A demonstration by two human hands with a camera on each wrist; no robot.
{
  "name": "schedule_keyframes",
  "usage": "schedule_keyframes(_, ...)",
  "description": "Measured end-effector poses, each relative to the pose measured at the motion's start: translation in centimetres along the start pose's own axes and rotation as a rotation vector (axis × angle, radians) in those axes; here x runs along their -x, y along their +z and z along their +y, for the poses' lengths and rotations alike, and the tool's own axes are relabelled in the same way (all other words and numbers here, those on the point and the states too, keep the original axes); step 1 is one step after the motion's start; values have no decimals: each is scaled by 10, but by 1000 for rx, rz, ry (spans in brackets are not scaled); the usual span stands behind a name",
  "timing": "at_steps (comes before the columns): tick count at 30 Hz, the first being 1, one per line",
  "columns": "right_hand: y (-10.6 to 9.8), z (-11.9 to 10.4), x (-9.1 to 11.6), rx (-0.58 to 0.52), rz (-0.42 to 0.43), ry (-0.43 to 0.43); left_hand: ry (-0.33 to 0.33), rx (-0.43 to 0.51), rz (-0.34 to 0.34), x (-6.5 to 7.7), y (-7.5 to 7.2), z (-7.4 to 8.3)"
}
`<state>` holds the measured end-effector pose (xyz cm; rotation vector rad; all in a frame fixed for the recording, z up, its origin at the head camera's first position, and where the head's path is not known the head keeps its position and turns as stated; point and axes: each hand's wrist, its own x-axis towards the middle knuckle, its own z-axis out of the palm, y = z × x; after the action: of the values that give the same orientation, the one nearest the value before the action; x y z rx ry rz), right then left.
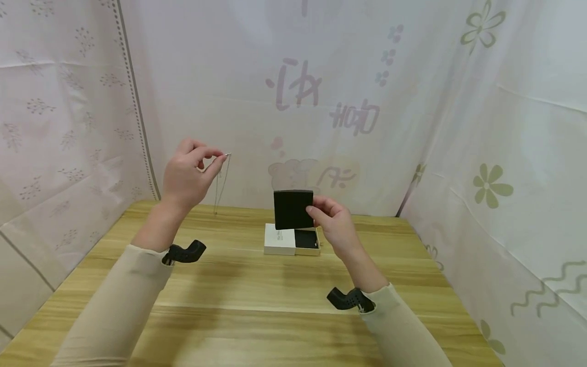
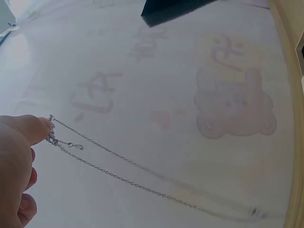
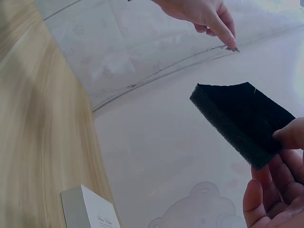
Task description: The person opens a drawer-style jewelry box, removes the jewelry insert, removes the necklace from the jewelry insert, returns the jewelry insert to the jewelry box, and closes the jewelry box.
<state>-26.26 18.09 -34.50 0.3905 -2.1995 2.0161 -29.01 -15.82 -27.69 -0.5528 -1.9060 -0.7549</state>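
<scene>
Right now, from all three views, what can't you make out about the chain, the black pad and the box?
- Chain: its far end is blurred in the left wrist view; the left hand hides the pinched part there.
- Black pad: cut off by the top edge, left wrist view.
- Box: cut off by the bottom edge, right wrist view; its lettering is too small to read in the head view.

Before me is a wood-grain table (image 1: 257, 290). Directly on it, toward the far edge, sits one white box (image 1: 279, 238), its tray (image 1: 308, 252) partly extended to my right.
</scene>
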Motion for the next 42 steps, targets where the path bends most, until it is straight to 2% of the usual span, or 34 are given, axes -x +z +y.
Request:
schedule_keyframes(11,1,3,0,-2,0,2,-42,5,-24,13,-11,-21)
schedule_keyframes(24,1,7,1,20,-4,10,-102,-94,-84,41,-16,-49)
schedule_keyframes(34,0,7,1,38,2,23,-206,-167,-190,61,-19,-69)
schedule_keyframes(42,1,8,2,34,6,26,-218,-210,-237,79,-15,-89)
